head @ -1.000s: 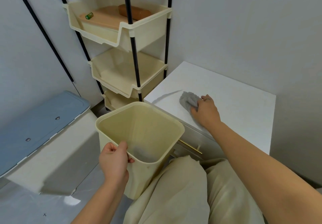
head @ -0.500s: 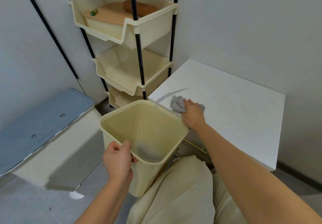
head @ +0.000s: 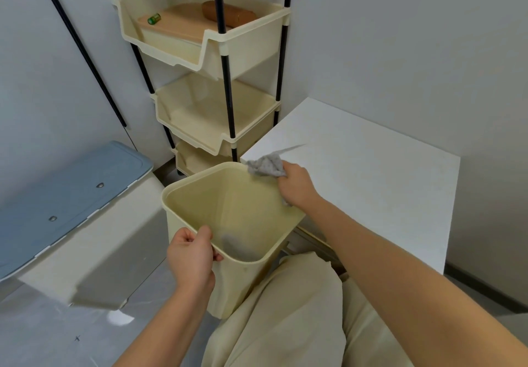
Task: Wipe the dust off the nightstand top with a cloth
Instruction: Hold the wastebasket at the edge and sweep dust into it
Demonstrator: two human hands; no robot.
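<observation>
From the head camera, the right hand (head: 297, 186) lies at the front left corner of the white nightstand top (head: 365, 183), back of the hand upward and knuckles towards the corner. The bare forearm runs back from it to the lower right of the view. Its fingers are clenched round a crumpled grey cloth (head: 266, 165), which bunches out ahead of the knuckles. The cloth sits right on that corner, its outer folds hanging past the edge over the far rim of a cream plastic bin (head: 243, 286). A thin grey streak (head: 291, 148) crosses the top just behind the cloth, near the left edge. The left hand (head: 192, 258) grasps the bin's near wall at the rim, thumb on top and fingers curled over the edge, wrist straight and forearm coming up from the bottom of the view. The bin's open mouth faces up beside the nightstand's left front corner, its right corner in front of the nightstand's face. Something grey and blurred lies on its bottom. Behind the bin stands a rack (head: 220, 52) of cream trays on black poles. Its top tray holds a wooden board (head: 183, 25), a small green bottle (head: 154, 18) whose print is too small to read, and a brown loaf-shaped thing (head: 237, 15). To the left sits a pale storage box with a blue lid (head: 71, 189). Beige trousers (head: 285, 323) fill the lower middle.
</observation>
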